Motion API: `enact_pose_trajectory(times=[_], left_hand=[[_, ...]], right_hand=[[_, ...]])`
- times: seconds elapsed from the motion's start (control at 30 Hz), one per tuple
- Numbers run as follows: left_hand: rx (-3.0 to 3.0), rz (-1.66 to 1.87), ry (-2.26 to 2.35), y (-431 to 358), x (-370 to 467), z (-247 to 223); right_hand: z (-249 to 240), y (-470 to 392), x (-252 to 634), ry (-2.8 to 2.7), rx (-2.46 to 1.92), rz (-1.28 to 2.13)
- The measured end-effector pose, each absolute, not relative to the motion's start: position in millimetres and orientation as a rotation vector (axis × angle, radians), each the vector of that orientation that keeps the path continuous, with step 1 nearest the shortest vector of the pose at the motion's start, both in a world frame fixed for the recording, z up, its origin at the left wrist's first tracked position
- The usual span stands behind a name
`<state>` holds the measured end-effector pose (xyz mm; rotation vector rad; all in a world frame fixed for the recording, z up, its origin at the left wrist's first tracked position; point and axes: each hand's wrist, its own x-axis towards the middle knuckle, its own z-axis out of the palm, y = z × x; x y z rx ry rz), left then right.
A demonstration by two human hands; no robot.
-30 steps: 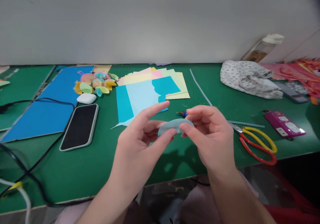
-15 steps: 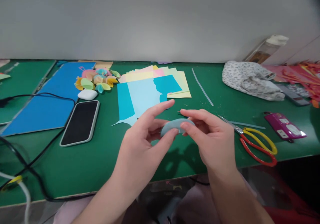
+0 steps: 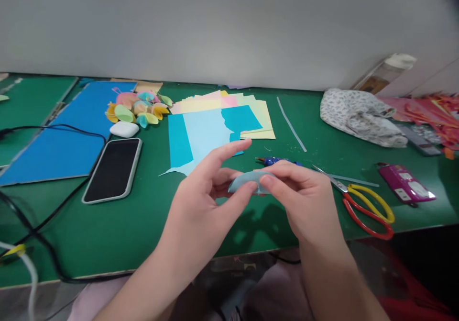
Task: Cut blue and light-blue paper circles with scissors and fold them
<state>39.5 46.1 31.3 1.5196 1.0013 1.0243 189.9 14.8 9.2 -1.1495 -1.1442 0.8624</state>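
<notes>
A small pale blue paper piece [image 3: 244, 180], curved along its upper edge, is pinched between both thumbs and the fingers behind it. My left hand [image 3: 208, 196] grips its left part, with the index finger stretched out above. My right hand [image 3: 304, 192] holds its right part, fingers bent behind the paper. Just beyond my right hand lies a blue tool with a pointed tip [image 3: 271, 160], partly hidden. Teal and light blue sheets [image 3: 204, 129] lie past my left hand, on a fan of pastel papers [image 3: 266, 113]. Scissors with red and yellow handles [image 3: 369, 211] rest at the right.
A phone [image 3: 114, 170], a white case [image 3: 124, 129], colourful paper petals [image 3: 138, 109] and a blue board [image 3: 71, 139] are at the left, with black cables. A patterned cloth [image 3: 358, 115], a bottle [image 3: 389, 74] and a purple power strip [image 3: 408, 183] stand or lie right.
Both thumbs still pinch the paper, which now looks flatter and more folded. My right index finger has curled down onto it, and more of the blue tool behind shows. The view has shifted slightly.
</notes>
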Motion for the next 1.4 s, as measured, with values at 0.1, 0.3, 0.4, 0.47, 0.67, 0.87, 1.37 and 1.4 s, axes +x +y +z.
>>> enact_pose_trajectory(times=[0.1,0.3,0.4,0.47,0.67,0.87,1.37,1.4], left_hand=[[1.540,1.021,1.027,46.1,38.5,31.2],[1.554,1.038,1.052,46.6,37.3,31.5],[1.530,1.045,1.035,47.1,38.0,31.0],[1.506,1.035,1.012,47.7,39.3,29.8],[1.387,0.977,0.991,49.9,44.9,24.3],[1.257,1.116,1.046,50.5,51.0,22.0],[1.562,0.906,1.042,55.1,42.6,14.5],[1.580,0.894,1.048,55.4,42.1,14.5]], right_hand=[[9.0,14.5,189.5,-1.134,-1.132,0.889],[5.5,15.5,188.9,-1.116,-1.163,0.872],[4.5,15.7,189.0,-1.095,-1.172,0.876],[3.5,15.9,188.7,-1.073,-1.180,0.882],[0.4,19.1,186.6,-1.014,-1.190,0.884],[-0.2,21.2,183.7,-1.041,-1.272,0.831],[3.8,25.6,210.7,-1.302,-1.412,0.851],[5.2,25.1,211.7,-1.346,-1.440,0.848]])
